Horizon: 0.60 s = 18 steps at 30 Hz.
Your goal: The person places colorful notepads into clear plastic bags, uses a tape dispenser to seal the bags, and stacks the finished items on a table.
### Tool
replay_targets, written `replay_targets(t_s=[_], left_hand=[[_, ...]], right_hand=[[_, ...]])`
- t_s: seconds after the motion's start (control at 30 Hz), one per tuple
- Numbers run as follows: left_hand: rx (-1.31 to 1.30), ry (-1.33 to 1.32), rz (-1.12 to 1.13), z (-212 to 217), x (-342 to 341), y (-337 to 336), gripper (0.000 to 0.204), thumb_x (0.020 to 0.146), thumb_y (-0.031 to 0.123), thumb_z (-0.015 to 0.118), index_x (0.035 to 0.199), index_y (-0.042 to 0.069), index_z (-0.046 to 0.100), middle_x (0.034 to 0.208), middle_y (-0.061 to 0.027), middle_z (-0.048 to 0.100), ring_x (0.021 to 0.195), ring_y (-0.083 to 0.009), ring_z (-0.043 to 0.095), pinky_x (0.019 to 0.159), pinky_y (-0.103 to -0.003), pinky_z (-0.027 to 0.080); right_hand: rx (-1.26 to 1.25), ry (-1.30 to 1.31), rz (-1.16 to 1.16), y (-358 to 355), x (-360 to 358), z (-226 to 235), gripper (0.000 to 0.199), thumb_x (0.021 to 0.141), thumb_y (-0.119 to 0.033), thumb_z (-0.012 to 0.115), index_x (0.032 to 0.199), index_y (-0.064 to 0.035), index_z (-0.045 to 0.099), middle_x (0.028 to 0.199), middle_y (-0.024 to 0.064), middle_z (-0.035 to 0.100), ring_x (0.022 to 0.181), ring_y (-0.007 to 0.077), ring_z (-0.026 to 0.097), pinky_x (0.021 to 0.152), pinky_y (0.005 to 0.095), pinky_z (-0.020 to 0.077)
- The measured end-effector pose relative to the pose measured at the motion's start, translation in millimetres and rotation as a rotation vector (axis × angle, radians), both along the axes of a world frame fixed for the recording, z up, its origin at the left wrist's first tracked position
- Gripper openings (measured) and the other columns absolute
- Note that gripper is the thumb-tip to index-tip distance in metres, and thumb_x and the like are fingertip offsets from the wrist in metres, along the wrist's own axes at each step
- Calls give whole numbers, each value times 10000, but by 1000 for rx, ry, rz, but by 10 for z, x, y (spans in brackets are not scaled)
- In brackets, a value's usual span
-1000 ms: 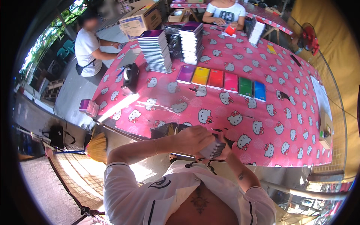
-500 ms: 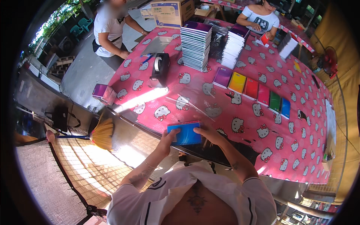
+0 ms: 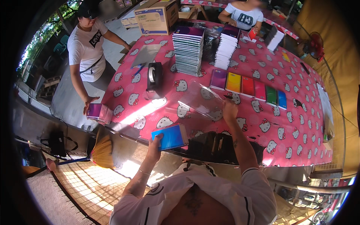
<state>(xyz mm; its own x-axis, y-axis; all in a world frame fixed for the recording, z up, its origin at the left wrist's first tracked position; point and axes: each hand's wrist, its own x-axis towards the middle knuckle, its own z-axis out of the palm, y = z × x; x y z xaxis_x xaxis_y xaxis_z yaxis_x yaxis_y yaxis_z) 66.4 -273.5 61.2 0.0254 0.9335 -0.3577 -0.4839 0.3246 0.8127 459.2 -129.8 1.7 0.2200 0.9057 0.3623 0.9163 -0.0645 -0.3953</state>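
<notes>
My left hand (image 3: 153, 148) grips a blue spiral notebook (image 3: 170, 135) at the table's near edge, thumb on its cover. Whether more notebooks lie under it, I cannot tell. Ahead and to the right, my right hand (image 3: 230, 109) is closed at the right edge of a clear plastic bag (image 3: 198, 98), which looks partly lifted. Beyond the bag lies a row of small notebooks: purple (image 3: 218, 78), yellow (image 3: 233, 81), red (image 3: 247, 86), pink (image 3: 260, 91), green (image 3: 271, 95) and blue (image 3: 281, 100).
Two tall notebook stacks (image 3: 187, 52) (image 3: 226, 48) stand farther back. A black tape dispenser (image 3: 153, 80) sits left of the bag. At the left edge, a co-worker's hand (image 3: 90, 103) touches a packed notebook stack (image 3: 98, 112). Another person sits across the pink patterned table (image 3: 210, 123).
My right hand has left the blue notebook and reached forward to the plastic bag. My left hand has moved left with the notebook. The co-worker at left has reached to the packed stack.
</notes>
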Motion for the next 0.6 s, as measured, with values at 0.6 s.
replay_targets(t_s=[0.6], left_hand=[[162, -131, 111, 470, -87, 338, 572, 910, 390, 679, 1367, 101, 494, 1330, -64, 583, 1212, -251, 583, 1046, -458, 468]], right_hand=[[-132, 650, 1042, -1279, -496, 476, 197, 913, -107, 650, 1106, -69, 649, 1055, 93, 654, 956, 289, 635, 814, 379, 530]])
